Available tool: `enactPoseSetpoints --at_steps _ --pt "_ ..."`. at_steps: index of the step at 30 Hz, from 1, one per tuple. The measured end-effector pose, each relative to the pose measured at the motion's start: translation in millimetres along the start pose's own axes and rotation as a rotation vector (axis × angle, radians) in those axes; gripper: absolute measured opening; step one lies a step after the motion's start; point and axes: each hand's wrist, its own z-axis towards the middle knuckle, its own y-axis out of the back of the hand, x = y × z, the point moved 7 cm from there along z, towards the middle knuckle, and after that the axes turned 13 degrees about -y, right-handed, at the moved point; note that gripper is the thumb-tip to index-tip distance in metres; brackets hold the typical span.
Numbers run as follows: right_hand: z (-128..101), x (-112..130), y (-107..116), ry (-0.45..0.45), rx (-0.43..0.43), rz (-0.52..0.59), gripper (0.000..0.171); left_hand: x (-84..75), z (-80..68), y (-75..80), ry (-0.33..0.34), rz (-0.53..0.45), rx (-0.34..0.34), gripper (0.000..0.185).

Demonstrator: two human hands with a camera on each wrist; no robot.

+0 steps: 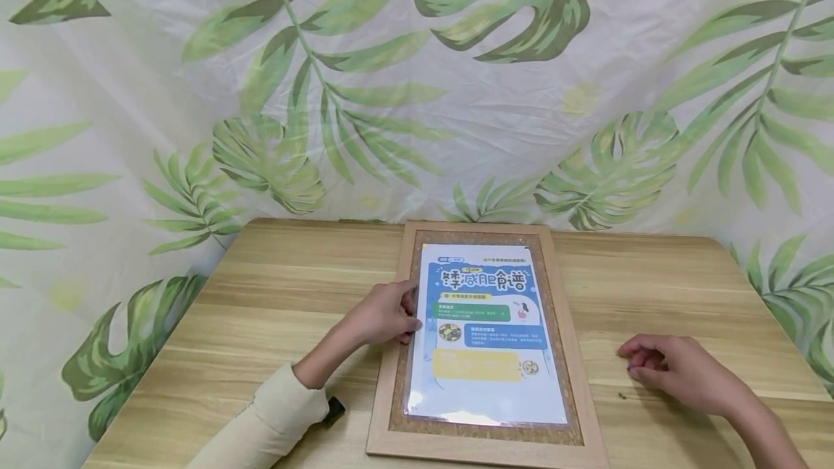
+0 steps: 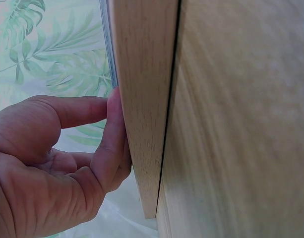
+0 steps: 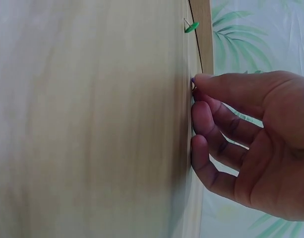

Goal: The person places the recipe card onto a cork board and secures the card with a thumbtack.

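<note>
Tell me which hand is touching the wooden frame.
The left hand: its fingers press the left rail of the wooden frame, while the right hand lies apart on the table.

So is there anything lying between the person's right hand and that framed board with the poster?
Nothing visible: only bare wooden table lies between the right hand and the framed board. The left hand already touches the poster at its left edge.

Left arm [image 1: 274, 418]: long cream sleeve, soft fabric, cuff ending at wrist; small black device [image 1: 334, 410] at sleeve edge, strapped under forearm. Left hand [image 1: 384, 313] bare. Right arm [image 1: 762, 429] bare, unsleeved. Right hand [image 1: 677, 371] bare; short nails on fingers [image 3: 211, 116].
</note>
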Motion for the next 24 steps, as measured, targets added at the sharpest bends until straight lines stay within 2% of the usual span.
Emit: enactPoseSetpoints --at_steps 10,17,24 --pt "1.1 5.5 1.1 0.023 -0.004 -0.014 0.016 0.7 0.4 -0.2 -0.009 0.005 0.002 0.073" --pt "5.1 23.8 4.3 0.065 -0.029 0.000 0.016 1.7 1.3 -1.1 -0.017 0.009 0.004 0.075" --pt "14.1 50.6 -5.3 0.131 0.038 0.112 0.016 2.4 0.8 0.0 -0.014 0.010 0.003 0.076"
